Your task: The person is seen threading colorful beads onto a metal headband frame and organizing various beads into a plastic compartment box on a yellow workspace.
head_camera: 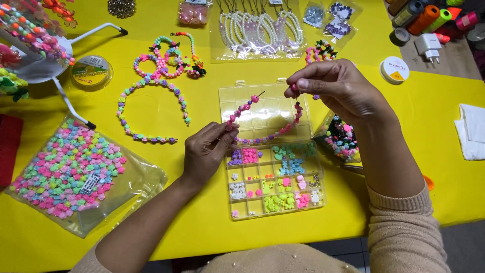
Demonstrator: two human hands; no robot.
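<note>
Above the compartmented bead box (273, 202), left hand (204, 151) and right hand (336, 86) pinch opposite ends of a limp, light beaded strand (275, 134); grip the thread ends, since beads slide.

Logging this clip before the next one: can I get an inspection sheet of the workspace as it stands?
Surface: yellow table, mostly covered with craft supplies.
Job's things: beaded strand, pink and purple, curved over the open compartment box of sorted beads.
Clutter: bag of pastel beads; finished beaded loops; packaged pearl strands; cord spools; thread cones; white cloth.
Hands: left hand pinches one end of the strand; right hand pinches the other end, raised.
Cables: nothing seen; a white plug adapter lies at top right.
Surroundings: grey floor at the bottom right.
</note>
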